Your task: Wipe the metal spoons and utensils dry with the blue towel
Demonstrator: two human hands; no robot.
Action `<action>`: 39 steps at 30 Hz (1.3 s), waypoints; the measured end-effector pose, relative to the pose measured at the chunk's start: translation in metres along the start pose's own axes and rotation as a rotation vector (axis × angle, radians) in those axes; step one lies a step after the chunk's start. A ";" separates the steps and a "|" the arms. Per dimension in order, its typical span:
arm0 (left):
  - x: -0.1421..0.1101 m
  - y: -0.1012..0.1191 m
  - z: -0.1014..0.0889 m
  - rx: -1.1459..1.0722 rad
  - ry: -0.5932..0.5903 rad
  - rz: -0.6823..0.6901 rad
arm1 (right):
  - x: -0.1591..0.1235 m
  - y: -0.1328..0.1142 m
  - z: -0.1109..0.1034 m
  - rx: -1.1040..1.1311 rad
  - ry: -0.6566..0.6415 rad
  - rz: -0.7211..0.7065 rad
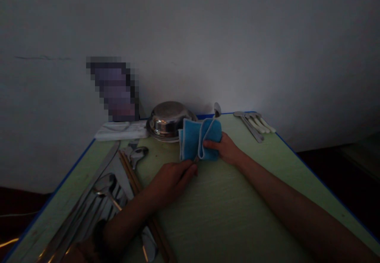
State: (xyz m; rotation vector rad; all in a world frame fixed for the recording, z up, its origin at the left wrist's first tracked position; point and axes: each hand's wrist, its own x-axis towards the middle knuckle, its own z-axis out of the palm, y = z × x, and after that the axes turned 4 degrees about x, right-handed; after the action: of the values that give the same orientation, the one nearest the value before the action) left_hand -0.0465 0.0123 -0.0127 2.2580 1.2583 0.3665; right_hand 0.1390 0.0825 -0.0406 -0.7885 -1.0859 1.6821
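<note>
My right hand [227, 148] grips a folded blue cloth [191, 136] with pale edging, thumb pressed on its front. A metal spoon passes through the cloth's fold; its bowl [217, 109] sticks out above at the upper right. Below the cloth, my left hand [173, 182] is closed around the lower end of the spoon's handle. The cloth covers most of the handle. Both hands are held over the middle of the green table [225, 215]. Behind the cloth sits a shiny metal bowl [170, 116], turned upside down.
Left of my hands lie wooden chopsticks [130, 172], a short spoon [139, 154], a ladle [105, 184] and several long metal utensils [80, 215]. At the back right are several pieces of cutlery [255, 122]. A white packet [118, 130] lies before a blurred upright device [114, 89]. A wall stands behind.
</note>
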 end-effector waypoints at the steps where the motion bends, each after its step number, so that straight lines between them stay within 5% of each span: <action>1: 0.000 0.000 0.000 0.000 0.002 -0.001 | -0.001 -0.001 0.000 -0.017 -0.013 0.005; 10: 0.001 -0.001 0.002 0.013 0.010 -0.016 | -0.004 -0.010 -0.001 -0.298 -0.199 -0.045; 28: 0.003 -0.001 0.002 0.030 0.011 -0.053 | -0.008 -0.010 0.007 -0.471 -0.173 -0.160; 35: 0.004 -0.002 0.001 0.039 0.015 -0.039 | -0.008 -0.008 0.007 -0.254 -0.187 -0.035; 39: 0.004 -0.004 0.003 0.057 -0.001 -0.012 | -0.002 -0.004 0.004 0.012 -0.039 0.006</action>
State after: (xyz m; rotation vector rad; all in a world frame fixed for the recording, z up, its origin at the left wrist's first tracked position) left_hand -0.0459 0.0166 -0.0170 2.2969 1.2965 0.3291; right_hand 0.1374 0.0794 -0.0353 -0.7541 -1.1004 1.7137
